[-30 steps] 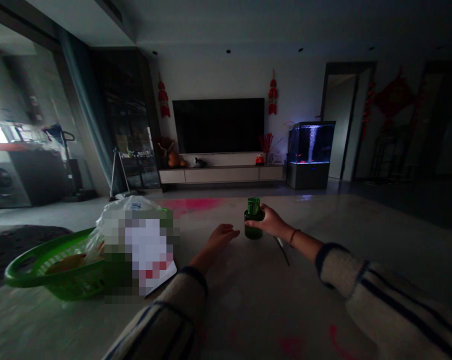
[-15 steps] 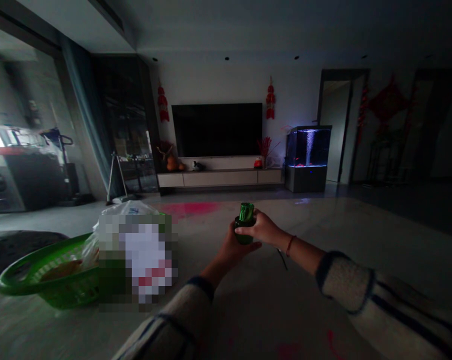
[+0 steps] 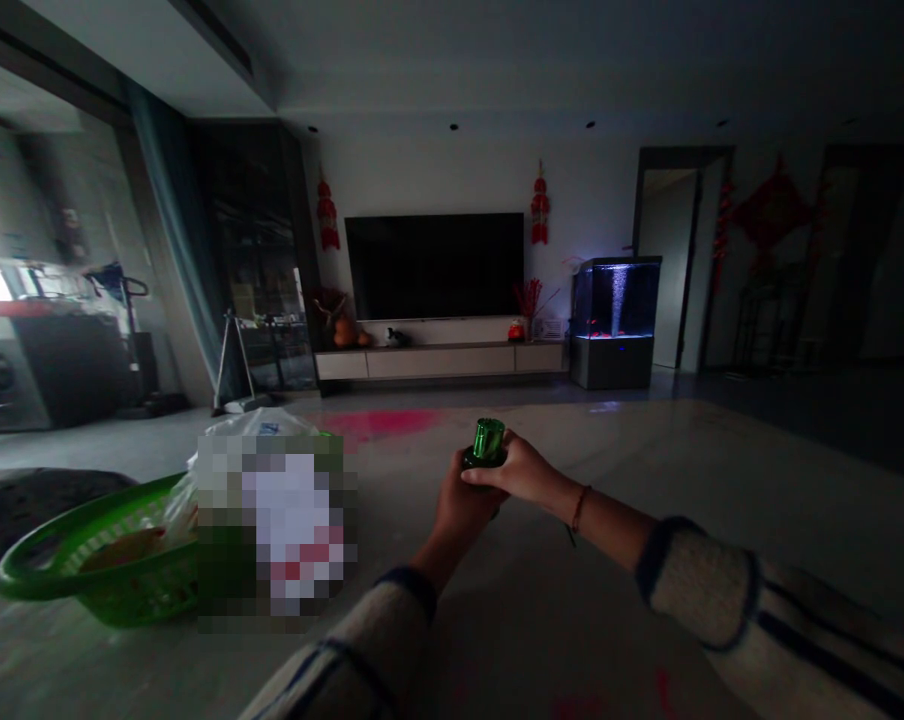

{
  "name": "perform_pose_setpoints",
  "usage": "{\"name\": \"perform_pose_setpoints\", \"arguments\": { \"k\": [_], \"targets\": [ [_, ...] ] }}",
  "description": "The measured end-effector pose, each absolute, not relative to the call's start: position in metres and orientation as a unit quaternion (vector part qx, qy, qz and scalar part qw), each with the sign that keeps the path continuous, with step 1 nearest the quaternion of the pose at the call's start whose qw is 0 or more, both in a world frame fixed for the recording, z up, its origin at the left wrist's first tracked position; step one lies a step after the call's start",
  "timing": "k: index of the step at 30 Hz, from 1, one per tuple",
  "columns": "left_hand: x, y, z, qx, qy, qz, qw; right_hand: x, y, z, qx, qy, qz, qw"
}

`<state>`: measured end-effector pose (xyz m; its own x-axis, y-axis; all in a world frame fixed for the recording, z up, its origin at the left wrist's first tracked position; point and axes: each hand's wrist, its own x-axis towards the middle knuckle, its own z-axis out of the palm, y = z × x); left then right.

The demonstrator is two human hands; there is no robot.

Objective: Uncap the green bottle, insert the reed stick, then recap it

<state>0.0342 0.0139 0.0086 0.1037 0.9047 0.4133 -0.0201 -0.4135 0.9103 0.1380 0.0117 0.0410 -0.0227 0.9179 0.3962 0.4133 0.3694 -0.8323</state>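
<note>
A small green bottle [image 3: 489,440] with a shiny green cap stands upright between my hands, above the pale surface in front of me. My left hand [image 3: 458,512] is wrapped round its body from the left and below. From the right, my right hand [image 3: 528,468] closes on it just under the cap, its thumb lying across the front. Fingers cover most of the bottle's body, and any label is hidden.
To the left sits a green plastic basket [image 3: 137,598] with a clear plastic bag [image 3: 219,440] and a pixelated patch over part of it. Farther off are a TV cabinet [image 3: 437,362], a television [image 3: 437,268] and a lit aquarium [image 3: 615,300].
My right hand has shifted across the bottle, and the fingers now cover more of its body. The bottle sits slightly lower in view; the whole scene has also dropped a little.
</note>
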Motion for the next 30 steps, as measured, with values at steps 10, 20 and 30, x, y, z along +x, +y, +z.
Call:
{"name": "perform_pose_setpoints", "arguments": {
  "k": [10, 20, 30],
  "targets": [
    [0.031, 0.014, 0.012, 0.67, 0.397, 0.546, 0.308, 0.152, 0.01, 0.065, -0.481, -0.666, 0.279, 0.497],
    [0.029, 0.011, 0.007, 0.744, 0.448, 0.451, 0.207, 0.188, -0.01, 0.097, -0.538, -0.779, 0.076, 0.313],
    [0.027, 0.006, 0.009, 0.777, 0.443, 0.41, 0.181, 0.193, -0.017, 0.099, -0.572, -0.793, 0.014, 0.21]
  ]
}}
